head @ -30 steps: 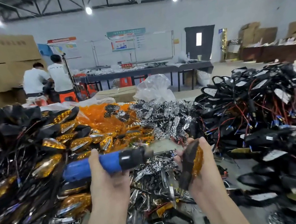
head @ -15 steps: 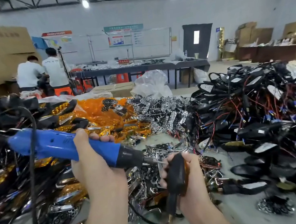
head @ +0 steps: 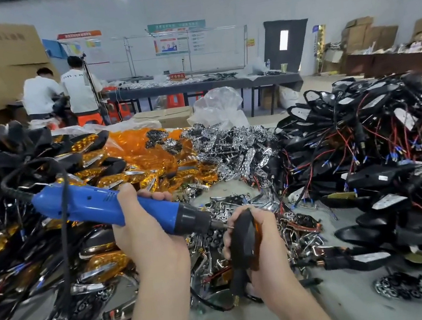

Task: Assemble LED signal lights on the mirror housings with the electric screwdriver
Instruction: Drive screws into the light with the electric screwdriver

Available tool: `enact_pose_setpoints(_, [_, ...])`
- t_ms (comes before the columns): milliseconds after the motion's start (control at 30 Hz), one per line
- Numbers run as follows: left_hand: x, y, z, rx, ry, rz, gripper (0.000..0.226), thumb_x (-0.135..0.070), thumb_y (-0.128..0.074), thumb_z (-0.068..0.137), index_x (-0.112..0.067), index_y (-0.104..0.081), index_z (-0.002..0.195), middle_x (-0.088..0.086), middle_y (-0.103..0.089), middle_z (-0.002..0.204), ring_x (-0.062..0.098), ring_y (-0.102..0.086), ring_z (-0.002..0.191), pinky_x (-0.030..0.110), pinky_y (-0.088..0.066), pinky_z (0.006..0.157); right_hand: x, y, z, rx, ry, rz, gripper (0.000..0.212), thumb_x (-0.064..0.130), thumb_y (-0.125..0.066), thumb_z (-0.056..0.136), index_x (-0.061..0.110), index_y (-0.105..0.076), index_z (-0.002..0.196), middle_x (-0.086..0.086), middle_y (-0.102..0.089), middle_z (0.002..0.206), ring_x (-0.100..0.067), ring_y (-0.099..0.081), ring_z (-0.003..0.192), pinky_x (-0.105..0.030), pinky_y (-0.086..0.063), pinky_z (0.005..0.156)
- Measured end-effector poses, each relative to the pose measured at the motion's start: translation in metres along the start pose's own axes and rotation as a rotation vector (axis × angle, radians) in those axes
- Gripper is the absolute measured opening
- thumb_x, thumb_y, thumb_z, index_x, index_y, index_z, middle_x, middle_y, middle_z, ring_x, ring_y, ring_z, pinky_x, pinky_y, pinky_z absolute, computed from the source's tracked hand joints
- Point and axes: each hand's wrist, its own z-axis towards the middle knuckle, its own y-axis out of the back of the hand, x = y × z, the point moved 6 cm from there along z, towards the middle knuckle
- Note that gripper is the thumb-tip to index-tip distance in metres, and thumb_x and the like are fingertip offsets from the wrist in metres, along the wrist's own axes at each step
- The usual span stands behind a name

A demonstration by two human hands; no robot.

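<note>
My left hand (head: 147, 238) grips the blue electric screwdriver (head: 103, 205) around its barrel, near the black nose. The bit points right and touches the top of a black mirror housing (head: 243, 239) with an amber LED signal light on its right side. My right hand (head: 264, 249) holds that housing upright, fingers curled round it. The screwdriver's black cable (head: 64, 233) loops down on the left.
Heaps cover the table: amber signal lights (head: 134, 159) at left and centre, chrome reflector parts (head: 232, 143) in the middle, black wired housings (head: 369, 144) at right, loose metal pieces (head: 237, 202) under my hands. Two people (head: 61, 93) work by cardboard boxes at back left.
The screwdriver swung from level to slanting down to the right, and its bit came onto the housing. My right hand turned the housing upright and lowered it slightly.
</note>
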Motion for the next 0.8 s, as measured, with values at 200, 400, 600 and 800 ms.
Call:
enact_pose_setpoints(200, [0.006, 0.005, 0.001, -0.035, 0.032, 0.012, 0.016, -0.023, -0.067, 0.092, -0.015, -0.056, 0.101, -0.006, -0.059, 0.066, 0.011, -0.059, 0.055, 0.029, -0.057, 0.063, 0.000, 0.005, 0.003, -0.026, 0.013, -0.105, 0.033, 0.044, -0.047, 0.084, 0.020, -0.066, 0.073, -0.009, -0.057, 0.063, -0.020, -0.052, 0.050, -0.029, -0.047, 0.049])
enact_pose_setpoints(400, [0.008, 0.003, 0.001, -0.020, 0.073, 0.033, 0.016, -0.022, -0.069, 0.091, -0.014, -0.055, 0.095, -0.004, -0.058, 0.066, 0.012, -0.059, 0.056, 0.030, -0.057, 0.064, 0.002, 0.010, 0.003, -0.003, 0.091, -0.220, 0.035, 0.049, -0.043, 0.086, 0.022, -0.064, 0.079, -0.009, -0.059, 0.065, -0.021, -0.054, 0.056, -0.032, -0.046, 0.057])
enact_pose_setpoints(600, [0.009, 0.008, 0.002, -0.088, 0.104, 0.050, 0.016, -0.020, -0.067, 0.091, -0.012, -0.052, 0.092, -0.005, -0.058, 0.059, 0.012, -0.059, 0.052, 0.030, -0.057, 0.061, 0.007, 0.006, 0.005, 0.018, 0.114, -0.290, 0.044, 0.058, -0.044, 0.078, 0.018, -0.061, 0.081, -0.012, -0.058, 0.064, -0.024, -0.054, 0.056, -0.035, -0.044, 0.062])
enact_pose_setpoints(800, [0.009, 0.009, 0.001, -0.115, 0.141, 0.056, 0.019, -0.021, -0.068, 0.091, -0.012, -0.053, 0.097, -0.004, -0.058, 0.062, 0.013, -0.060, 0.053, 0.030, -0.058, 0.062, 0.004, 0.006, 0.005, 0.012, 0.093, -0.248, 0.043, 0.056, -0.044, 0.081, 0.017, -0.062, 0.082, -0.012, -0.058, 0.064, -0.023, -0.054, 0.055, -0.033, -0.045, 0.059])
